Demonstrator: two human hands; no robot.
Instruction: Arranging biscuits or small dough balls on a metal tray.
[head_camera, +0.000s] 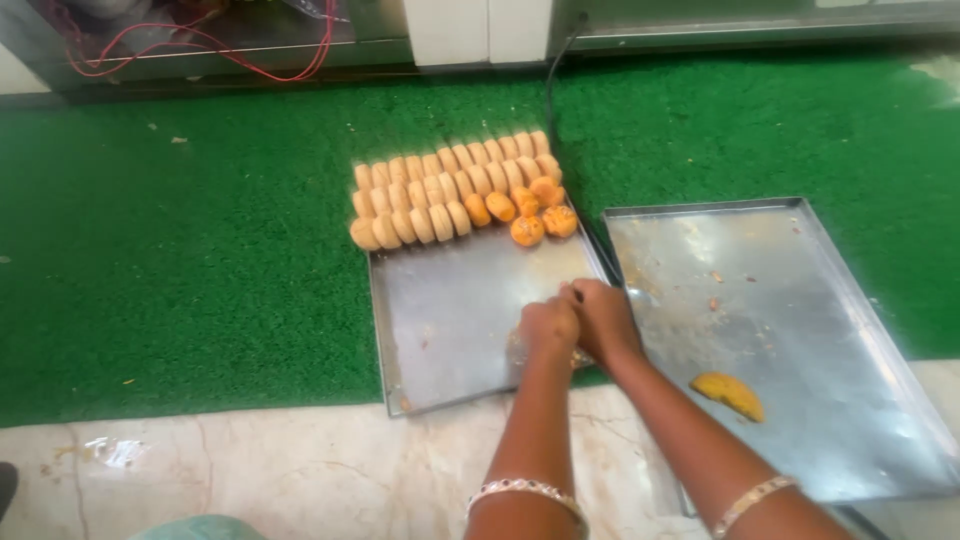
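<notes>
Hidden, cropped or unclear bits

Whatever the left hand (548, 325) and right hand (603, 320) pinch between them is covered by the fingers; only a pale blurred scrap shows under the left hand, kind unknown, grip state unclear. Both forearms run off the bottom edge. The right tray (800, 330) loses its near corner to the bottom and right edges. The black cable (553, 90) disappears between the two trays. The far rows of round cakes (450, 185) overlap, count unreadable. Red wires (200, 45) are cut by the top edge. Crumbs on the right tray are too small to identify.
</notes>
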